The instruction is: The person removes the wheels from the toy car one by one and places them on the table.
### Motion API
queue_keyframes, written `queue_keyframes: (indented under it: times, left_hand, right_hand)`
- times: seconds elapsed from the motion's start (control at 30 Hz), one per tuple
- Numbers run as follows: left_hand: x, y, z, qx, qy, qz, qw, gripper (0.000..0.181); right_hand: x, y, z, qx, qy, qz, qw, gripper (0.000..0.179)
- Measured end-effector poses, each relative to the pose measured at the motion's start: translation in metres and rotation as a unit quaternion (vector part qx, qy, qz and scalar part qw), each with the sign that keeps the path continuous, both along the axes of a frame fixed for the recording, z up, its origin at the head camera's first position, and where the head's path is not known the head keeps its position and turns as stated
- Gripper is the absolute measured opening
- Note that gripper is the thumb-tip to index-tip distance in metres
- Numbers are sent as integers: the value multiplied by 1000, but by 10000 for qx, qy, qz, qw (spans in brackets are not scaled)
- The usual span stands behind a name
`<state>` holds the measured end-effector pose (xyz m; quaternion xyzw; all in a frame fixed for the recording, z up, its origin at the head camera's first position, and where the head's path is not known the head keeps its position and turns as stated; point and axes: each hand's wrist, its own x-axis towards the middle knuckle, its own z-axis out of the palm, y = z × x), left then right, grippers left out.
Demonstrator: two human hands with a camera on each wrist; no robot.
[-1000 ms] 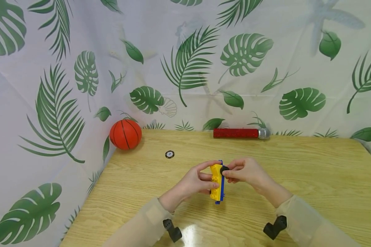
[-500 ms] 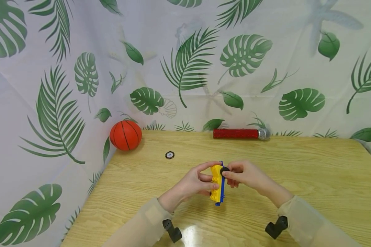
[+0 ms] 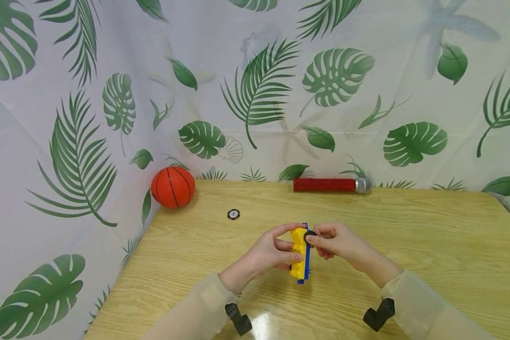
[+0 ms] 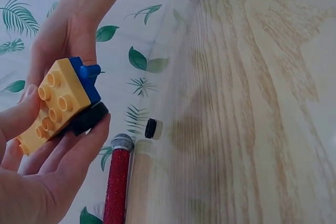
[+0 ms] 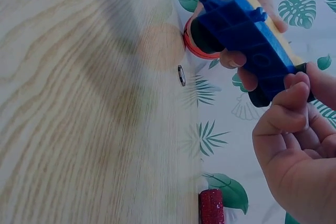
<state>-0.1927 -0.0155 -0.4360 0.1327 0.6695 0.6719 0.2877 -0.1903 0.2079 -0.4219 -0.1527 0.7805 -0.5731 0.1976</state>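
Yellow-and-blue plastic, the toy vehicle (image 3: pixel 302 248) at the frame's lower centre has barely moved, gripped by the left hand (image 3: pixel 272 250) while the right hand (image 3: pixel 337 241) pinches its black wheel (image 3: pixel 308 234), so work there seems ongoing.

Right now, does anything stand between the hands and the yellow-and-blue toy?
Nothing visible does: the left hand grips the yellow-and-blue toy, and the right hand pinches one black wheel.

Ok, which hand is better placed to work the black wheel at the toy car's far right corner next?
Probably the right hand: it pinches that wheel, while the left hand is occupied gripping the toy car.
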Motion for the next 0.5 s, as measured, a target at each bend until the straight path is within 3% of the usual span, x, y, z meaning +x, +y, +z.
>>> queue_keyframes:
  times: [0.13, 0.5]
  left_hand:
    - [1, 2, 1, -76, 53, 112, 9999, 61]
    - [1, 5, 1, -155, 72, 255, 9995, 60]
  right_hand:
    - [1, -1, 1, -3, -64, -97, 9999, 33]
    - [3, -1, 3, 21, -127, -211, 9997, 37]
